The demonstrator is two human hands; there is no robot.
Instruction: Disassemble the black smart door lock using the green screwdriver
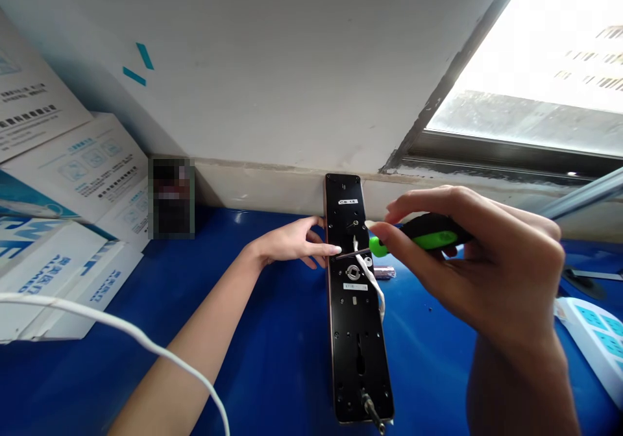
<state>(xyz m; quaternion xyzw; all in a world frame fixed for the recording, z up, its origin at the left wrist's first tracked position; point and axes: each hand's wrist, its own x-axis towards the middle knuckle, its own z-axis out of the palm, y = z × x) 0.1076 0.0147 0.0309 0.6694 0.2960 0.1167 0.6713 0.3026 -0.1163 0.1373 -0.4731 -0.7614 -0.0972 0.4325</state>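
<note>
A long black door lock panel [346, 319] lies on the blue table with its screw-hole side up. My left hand [294, 240] grips its left edge, thumb on the face and fingers at the side. In my right hand [487, 261] is a screwdriver [433, 233] with a black and green handle, held nearly level. Its thin shaft points left across the panel, the tip close to my left thumb. A white cable [372, 280] comes out of the panel's middle and bends over its right edge. A metal spindle [372, 410] sticks out at the near end.
White printed boxes [73, 170] are stacked at the left. A white cord [141, 339] crosses the front left. To the right lies a white power strip [596, 345]. Behind the table [282, 371] stands a wall [272, 79] with a window [545, 92]. A blurred-out item [171, 199] stands by the boxes.
</note>
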